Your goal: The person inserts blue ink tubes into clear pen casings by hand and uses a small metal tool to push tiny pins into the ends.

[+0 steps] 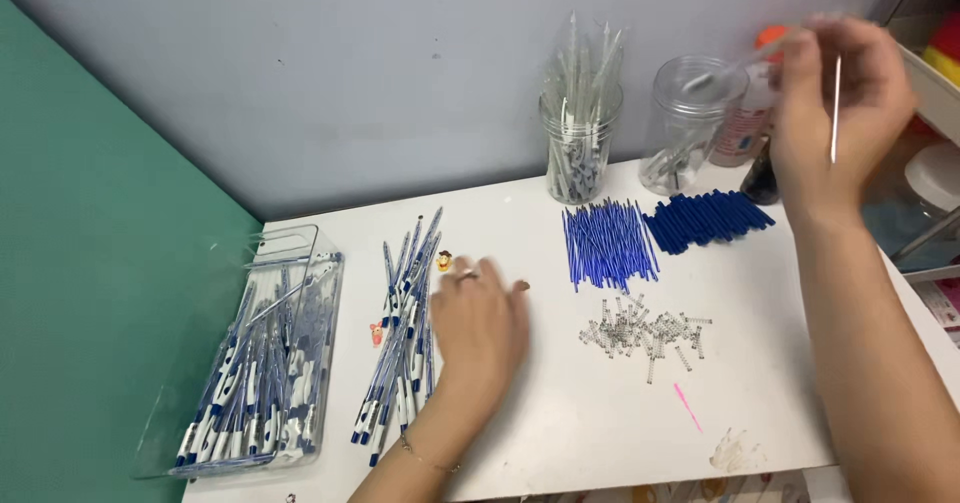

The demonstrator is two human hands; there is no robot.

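White table (560, 433) against pale grey wall (350, 73); green panel (90, 263) at left.

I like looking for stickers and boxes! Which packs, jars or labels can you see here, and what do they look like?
Clear plastic box: left on the table, rectangular, full of blue-and-white pens.
Clear jar: at the back, round, stuffed with clear pen barrels.
Second clear jar: to its right, round, nearly empty.
Labelled bottle: behind that jar, whitish with a reddish label, orange cap.
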